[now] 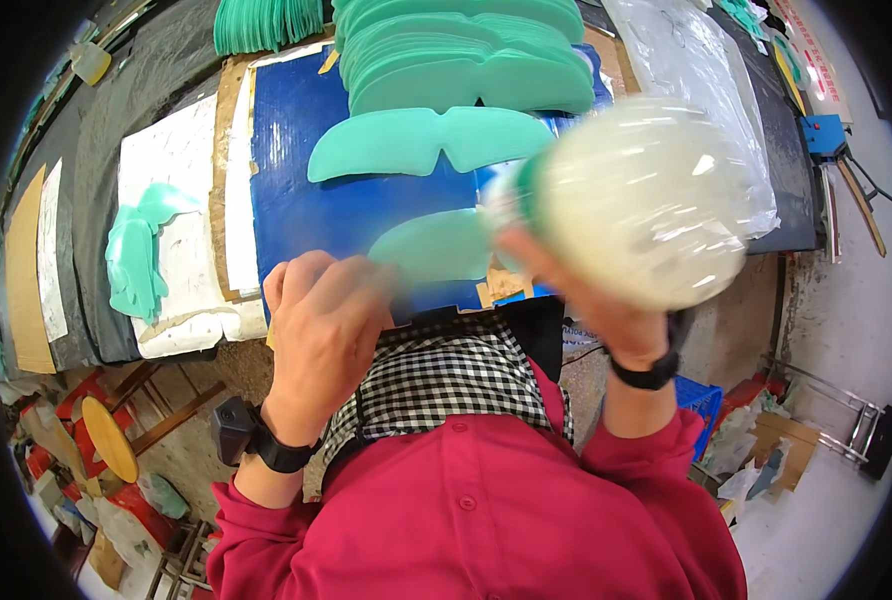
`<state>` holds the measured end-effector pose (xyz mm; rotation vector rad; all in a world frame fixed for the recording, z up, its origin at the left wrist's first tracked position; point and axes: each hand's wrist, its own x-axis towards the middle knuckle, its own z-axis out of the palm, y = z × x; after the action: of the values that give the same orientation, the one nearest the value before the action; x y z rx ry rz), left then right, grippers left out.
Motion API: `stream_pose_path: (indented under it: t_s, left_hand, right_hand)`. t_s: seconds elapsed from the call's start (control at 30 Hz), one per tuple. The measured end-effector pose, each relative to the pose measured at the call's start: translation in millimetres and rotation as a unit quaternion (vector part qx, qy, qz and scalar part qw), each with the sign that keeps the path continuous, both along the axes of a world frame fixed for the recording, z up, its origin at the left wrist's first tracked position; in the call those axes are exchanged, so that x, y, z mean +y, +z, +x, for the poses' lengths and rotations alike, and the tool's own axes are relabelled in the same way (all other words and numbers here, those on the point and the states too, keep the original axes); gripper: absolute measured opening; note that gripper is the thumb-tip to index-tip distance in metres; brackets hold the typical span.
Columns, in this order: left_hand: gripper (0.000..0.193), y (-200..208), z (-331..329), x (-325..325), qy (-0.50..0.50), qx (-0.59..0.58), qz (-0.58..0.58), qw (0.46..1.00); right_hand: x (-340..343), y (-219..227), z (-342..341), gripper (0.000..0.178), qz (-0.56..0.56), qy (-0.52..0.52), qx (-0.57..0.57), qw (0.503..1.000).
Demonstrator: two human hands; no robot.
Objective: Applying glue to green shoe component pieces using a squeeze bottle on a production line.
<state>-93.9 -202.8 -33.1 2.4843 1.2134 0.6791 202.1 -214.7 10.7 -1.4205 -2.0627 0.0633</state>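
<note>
The dark-covered table (156,85) bears everything; on it lies the blue board (296,215), probably a flat working base; along its far part stands the fanned stack of green pieces (466,85), seemingly kept there within reach while the near part is left for single pieces; the pale round bottle (646,200), blurred, is tipped with its green collar (531,185) toward the left and its base up to the right, likely so that its mouth faces the pieces; the right hand (601,300) is clamped on its near side; the far green piece (416,140) lies just before the stack; the left hand (331,310), well apart from the right, curls at the left end of the near green piece (436,245), perhaps to steady it; blur hides whether its fingertips grip; the bottle and right hand cover the near piece's right end.
</note>
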Motion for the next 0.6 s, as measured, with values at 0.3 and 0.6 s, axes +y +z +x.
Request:
stream_pose_path:
  t_s: [0.3,0.6]
  left_hand:
    - [0.028,-2,-1,-3,-0.006,-0.002,-0.005,1.0]
    - [0.035,2,-10,1,-0.038,0.017,-0.026,0.999]
  right_hand:
    - [19,2,-68,0.041,-0.075,-0.006,0.311,0.947]
    - [-17,10,10,0.036,-0.069,-0.209,0.388,0.895]
